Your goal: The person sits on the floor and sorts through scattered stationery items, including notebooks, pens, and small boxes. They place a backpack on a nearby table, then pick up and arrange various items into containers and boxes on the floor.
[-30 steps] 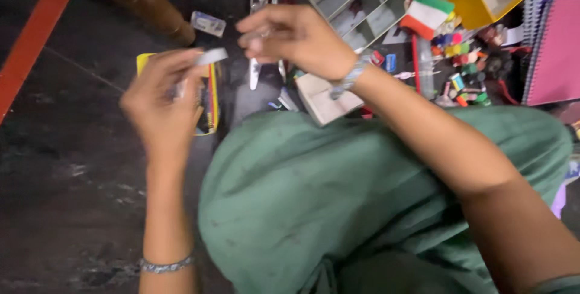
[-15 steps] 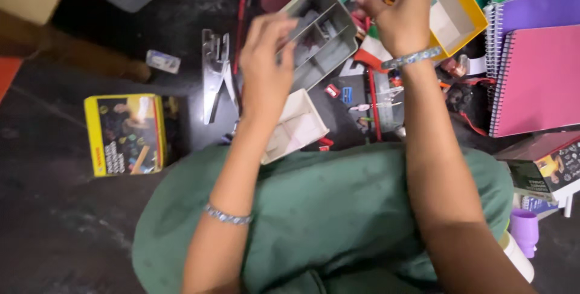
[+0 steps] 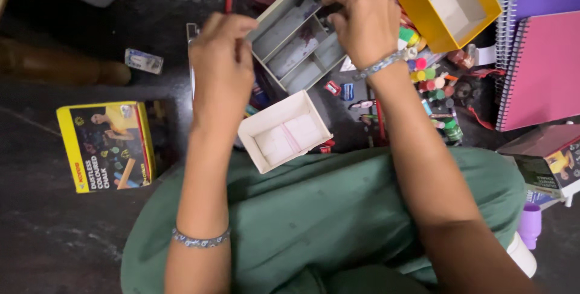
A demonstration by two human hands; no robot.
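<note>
Nearest, at the bottom of the frame: a lap in green cloth (image 3: 314,221), both forearms running up from it, each wrist with a beaded band. Next, just above the lap at centre: a small white open box (image 3: 284,131) on the dark floor (image 3: 48,239), empty but for a pale liner. Left of centre: a yellow chalk box (image 3: 106,146), lying flat, well apart from either hand. Middle distance: left hand (image 3: 222,67), fingers curled closed with the back to the camera; whether it grips anything cannot be told, though it sits just beside the lower-left edge of the grey divided tray (image 3: 296,43). Right hand (image 3: 362,22), fingers bent and pinched at the tray's upper right end, touching its rim or something small there; the contents of the pinch are hidden. Tray's long axis runs from lower left to upper right, lying between the two hands, with the right hand nearer its far end. Beyond: small paint pots (image 3: 432,79), a yellow open box (image 3: 447,1) at upper right, and pink and purple spiral notebooks (image 3: 544,58) at the right edge.
</note>
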